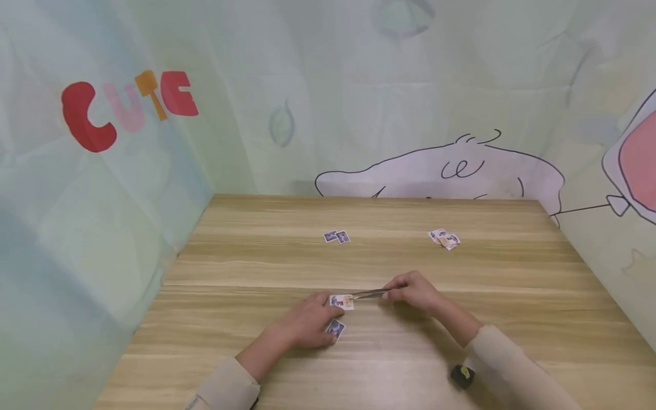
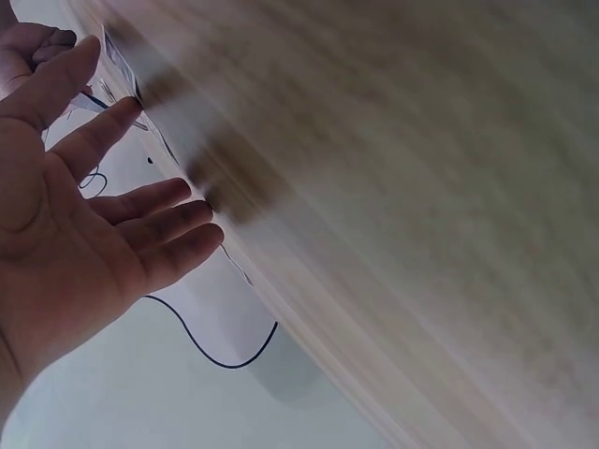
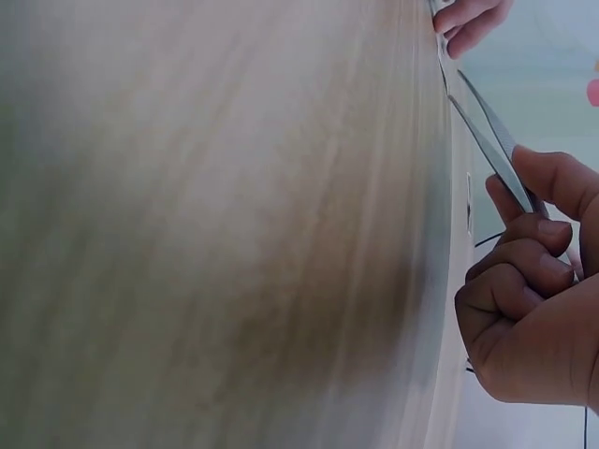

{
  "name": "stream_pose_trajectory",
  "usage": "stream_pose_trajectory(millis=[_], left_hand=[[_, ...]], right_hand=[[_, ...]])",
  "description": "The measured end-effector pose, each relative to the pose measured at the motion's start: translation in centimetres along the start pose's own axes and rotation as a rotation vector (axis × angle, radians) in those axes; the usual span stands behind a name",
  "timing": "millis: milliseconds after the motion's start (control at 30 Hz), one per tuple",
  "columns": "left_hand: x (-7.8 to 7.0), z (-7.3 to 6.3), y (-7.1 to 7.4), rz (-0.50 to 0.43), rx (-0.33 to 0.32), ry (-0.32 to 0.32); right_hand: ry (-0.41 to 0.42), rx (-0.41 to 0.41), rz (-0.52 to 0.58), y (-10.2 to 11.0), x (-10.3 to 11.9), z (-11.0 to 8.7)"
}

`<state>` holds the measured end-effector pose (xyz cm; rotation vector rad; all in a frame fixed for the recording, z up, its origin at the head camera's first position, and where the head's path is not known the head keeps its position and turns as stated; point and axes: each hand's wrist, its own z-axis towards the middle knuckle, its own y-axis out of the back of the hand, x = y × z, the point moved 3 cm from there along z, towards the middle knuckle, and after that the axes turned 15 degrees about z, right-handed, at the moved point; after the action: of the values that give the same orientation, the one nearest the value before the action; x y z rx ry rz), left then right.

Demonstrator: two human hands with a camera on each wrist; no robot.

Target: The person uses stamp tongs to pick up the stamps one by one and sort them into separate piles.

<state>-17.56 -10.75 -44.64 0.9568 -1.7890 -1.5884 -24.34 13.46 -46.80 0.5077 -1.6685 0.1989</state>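
Nearest to me, a small black object [image 1: 462, 376] lies on the wooden surface [image 1: 256, 267] just beside my right sleeve; I cannot tell what it is.

My left hand [image 1: 307, 322] rests flat on the surface with fingers spread and relaxed. One small picture card [image 1: 335, 328] lies just beside its fingertips, and I cannot tell whether they touch it. My right hand [image 1: 416, 290] has its fingers curled round a pair of metal tweezers [image 1: 370, 294], pinching them. The tweezer tips reach left to a second small card [image 1: 341, 302], which sits just above my left fingers, between the two hands.

What could go wrong, as I judge it: the card at the tips is thin and light, so a weak or off-centre pinch could let it slip or twist out. Squeezing too hard might crease its edge. My left fingers lie very near the tips, so a jerk could poke them or knock the nearer card askew.

Counting, near to far: one black object, two hands, one pair of tweezers, two cards by my hands. Further back, a pair of two cards [image 1: 336, 236] lies side by side. Far right sits a small overlapping heap of cards [image 1: 445, 238], perhaps three; I cannot count them surely
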Motion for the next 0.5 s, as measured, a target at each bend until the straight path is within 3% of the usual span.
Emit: stream_pose_trajectory(millis=[233, 500], left_hand=[[0.2, 0.0, -0.1, 0.014, -0.005, -0.005], [0.7, -0.3, -0.1, -0.01, -0.004, 0.044]], right_hand=[[-0.009, 0.061, 0.006, -0.1, -0.1, 0.3], [-0.021, 0.052, -0.016, 0.3, -0.2, 1.3]])
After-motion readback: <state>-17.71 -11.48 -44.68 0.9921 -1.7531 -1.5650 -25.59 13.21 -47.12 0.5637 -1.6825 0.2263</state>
